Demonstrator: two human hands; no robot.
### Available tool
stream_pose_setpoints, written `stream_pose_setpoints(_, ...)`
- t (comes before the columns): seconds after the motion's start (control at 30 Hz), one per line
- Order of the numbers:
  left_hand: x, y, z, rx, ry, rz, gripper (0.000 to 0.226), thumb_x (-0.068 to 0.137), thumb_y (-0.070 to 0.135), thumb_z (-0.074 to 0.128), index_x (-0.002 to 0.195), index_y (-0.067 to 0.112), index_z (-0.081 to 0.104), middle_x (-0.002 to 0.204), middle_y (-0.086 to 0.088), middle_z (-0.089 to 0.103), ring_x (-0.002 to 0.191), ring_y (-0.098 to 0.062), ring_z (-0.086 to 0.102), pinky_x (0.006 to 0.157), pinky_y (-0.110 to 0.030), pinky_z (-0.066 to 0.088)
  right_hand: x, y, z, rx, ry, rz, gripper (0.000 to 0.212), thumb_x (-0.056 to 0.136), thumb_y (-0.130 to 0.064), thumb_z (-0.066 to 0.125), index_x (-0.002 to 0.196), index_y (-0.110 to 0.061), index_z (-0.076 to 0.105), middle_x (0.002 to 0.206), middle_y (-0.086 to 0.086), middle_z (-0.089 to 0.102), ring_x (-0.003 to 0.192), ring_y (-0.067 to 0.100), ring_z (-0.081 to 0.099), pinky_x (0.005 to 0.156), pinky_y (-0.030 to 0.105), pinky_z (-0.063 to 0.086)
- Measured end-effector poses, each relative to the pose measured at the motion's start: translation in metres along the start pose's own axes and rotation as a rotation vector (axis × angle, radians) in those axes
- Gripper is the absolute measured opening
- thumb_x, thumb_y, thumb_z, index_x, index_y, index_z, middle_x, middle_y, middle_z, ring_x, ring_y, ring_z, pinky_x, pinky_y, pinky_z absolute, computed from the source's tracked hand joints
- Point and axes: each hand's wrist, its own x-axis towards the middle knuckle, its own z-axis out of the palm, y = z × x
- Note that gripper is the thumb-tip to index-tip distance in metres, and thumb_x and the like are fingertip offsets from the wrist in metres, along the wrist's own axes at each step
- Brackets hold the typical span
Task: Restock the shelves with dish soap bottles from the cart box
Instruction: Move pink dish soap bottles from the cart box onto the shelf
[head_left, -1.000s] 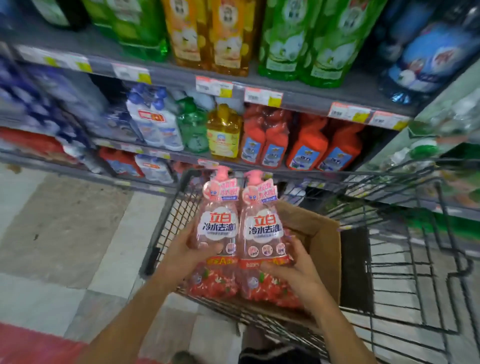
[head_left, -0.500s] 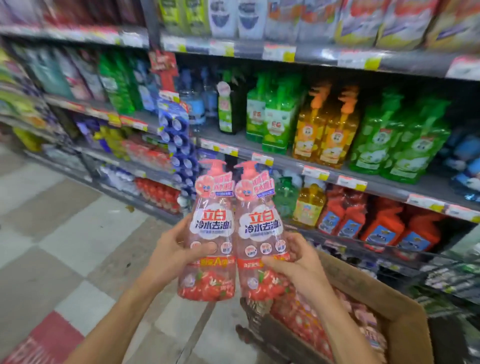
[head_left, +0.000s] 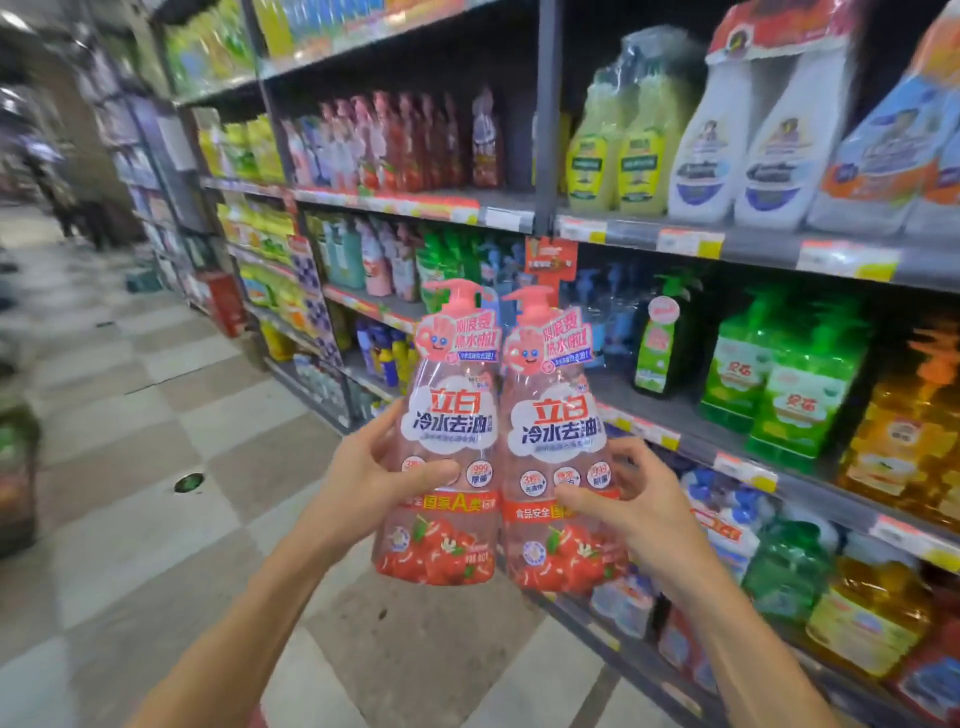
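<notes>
- I see two pink dish soap bottles side by side, upright, touching, in front of the shelves (head_left: 644, 244).
- Left hand (head_left: 374, 478) fingers wrap the left bottle (head_left: 447, 436).
- Right hand (head_left: 639, 509) fingers wrap the right bottle (head_left: 556, 447).

We've lifted the two pink soap bottles (head_left: 493, 441) up away from the cart, which dropped out of view, and now they're facing the shelves (head_left: 519, 215).

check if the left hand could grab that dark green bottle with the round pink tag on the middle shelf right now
Probably not. The left hand already holds a pink pump bottle, and the dark green bottle stands beyond the second pink bottle in the right hand.
</notes>
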Motion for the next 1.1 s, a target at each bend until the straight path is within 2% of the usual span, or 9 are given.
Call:
stream_pose_setpoints(0.1,0.045,0.011,-0.039,0.039,0.012,0.005,0.063,0.07,0.01,0.08,0.126,0.026,0.058,0.104,0.001,0.076,0.09,-0.023,0.074,0.066,-0.027,0.059,0.05,-0.01,0.038,0.069,-0.004,-0.057,0.059,0.056,-0.025,0.09,0.106,-0.014,0.061,0.1,-0.002,0.077,0.092,0.016,0.074,0.074,0.032,0.059)
stream_pose_setpoints(0.17,0.08,0.017,-0.062,0.056,0.042,0.015,0.059,0.074,0.006,0.078,0.126,0.025,0.057,0.101,0.002,0.077,0.086,-0.022,0.075,0.064,-0.026,0.059,0.09,-0.016,0.06,0.113,-0.015,-0.078,0.055,0.062,-0.017,0.089,0.107,-0.011,0.06,0.1,-0.001,0.077,0.093,0.016,0.074,0.073,0.029,0.058)
stream_pose_setpoints(0.43,0.205,0.024,-0.144,0.104,0.124,0.099,0.06,0.078,0.004,0.076,0.132,0.021,0.053,0.1,0.004,0.077,0.084,-0.019,0.075,0.062,-0.024,0.058,0.234,-0.046,0.136,0.129,-0.031,-0.162,0.061,0.053,-0.033,0.09,0.104,-0.02,0.06,0.1,-0.005,0.076,0.094,0.012,0.072,0.081,0.04,0.06)
stream_pose_setpoints(0.57,0.255,0.015,-0.187,0.089,0.154,0.124,0.069,0.072,0.011,0.08,0.134,0.02,0.052,0.106,0.0,0.076,0.091,-0.023,0.074,0.069,-0.031,0.061,0.292,-0.054,0.174,0.103,-0.033,-0.179,0.06,0.058,-0.026,0.092,0.107,-0.018,0.059,0.101,-0.003,0.076,0.093,0.016,0.073,0.082,0.047,0.06)
stream_pose_setpoints(0.7,0.313,0.004,-0.232,0.066,0.149,0.161,0.077,0.068,0.012,0.08,0.139,0.02,0.051,0.111,-0.003,0.074,0.098,-0.026,0.073,0.075,-0.035,0.061,0.347,-0.062,0.21,0.062,-0.049,-0.197,0.054,0.065,-0.028,0.091,0.108,-0.025,0.059,0.105,-0.012,0.073,0.099,0.008,0.069,0.076,0.037,0.06)
stream_pose_setpoints(0.8,0.358,-0.004,-0.264,0.058,0.123,0.201,0.072,0.072,0.008,0.078,0.137,0.022,0.052,0.108,0.001,0.075,0.094,-0.021,0.074,0.07,-0.029,0.06,0.389,-0.063,0.239,0.046,-0.029,-0.199,0.061,0.055,-0.041,0.09,0.107,-0.029,0.06,0.102,-0.018,0.072,0.1,0.009,0.069,0.079,0.042,0.06)
stream_pose_setpoints(0.93,0.424,-0.012,-0.31,0.064,0.057,0.268,0.071,0.073,0.013,0.079,0.138,0.026,0.051,0.114,0.004,0.074,0.103,-0.019,0.071,0.084,-0.038,0.058,0.445,-0.066,0.282,0.043,0.048,-0.241,0.053,0.062,-0.03,0.09,0.107,-0.023,0.061,0.097,-0.018,0.073,0.091,0.001,0.069,0.068,0.029,0.059)
stream_pose_setpoints(1.0,0.46,-0.013,-0.334,0.076,0.022,0.306,0.073,0.074,0.014,0.079,0.139,0.026,0.049,0.118,0.004,0.072,0.108,-0.018,0.069,0.091,-0.042,0.055,0.474,-0.072,0.301,0.038,0.077,-0.234,0.057,0.058,-0.036,0.092,0.105,-0.023,0.063,0.099,-0.013,0.075,0.094,0.009,0.071,0.073,0.038,0.061)
stream_pose_setpoints(1.1,0.512,-0.011,-0.361,0.085,-0.018,0.371,0.072,0.075,0.015,0.079,0.14,0.026,0.049,0.118,0.01,0.071,0.11,-0.009,0.067,0.091,-0.028,0.055,0.516,-0.082,0.324,0.04,0.148,-0.228,0.064,0.047,-0.048,0.095,0.1,-0.028,0.065,0.104,-0.003,0.076,0.099,0.024,0.072,0.086,0.053,0.058)
